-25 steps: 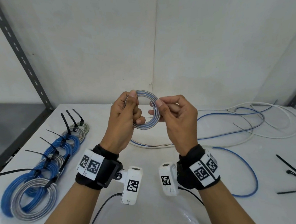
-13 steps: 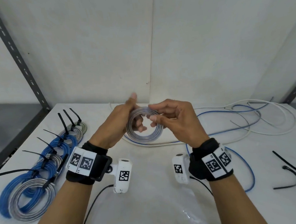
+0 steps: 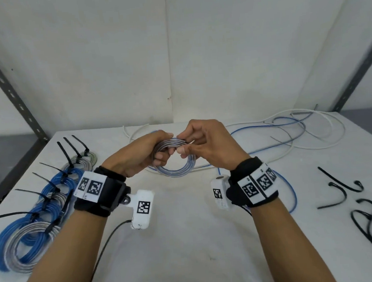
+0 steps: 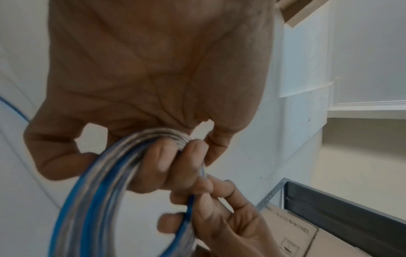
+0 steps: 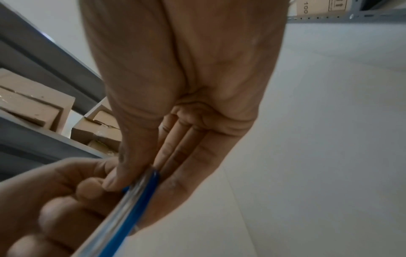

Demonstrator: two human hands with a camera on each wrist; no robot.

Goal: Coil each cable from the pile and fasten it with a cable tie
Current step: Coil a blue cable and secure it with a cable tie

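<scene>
White table (image 3: 187, 239) under both wrists carries tied coils (image 3: 31, 235) at the left and loose cable ties (image 3: 347, 195) at the right, while above it the left hand (image 3: 135, 157) grips the coiled cable (image 3: 178, 170) at its upper left and the right hand (image 3: 209, 145) pinches its top, the loop hanging below both grips.

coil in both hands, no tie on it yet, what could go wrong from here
1. The coil has no tie on it; only the left hand and the right hand pinch its top. If either lets go, the loops may spring apart.
2. The loose cable ties lie far to the right, so one hand must leave the coil to fetch one.
3. The uncoiled cables lie just behind and could snag.
</scene>
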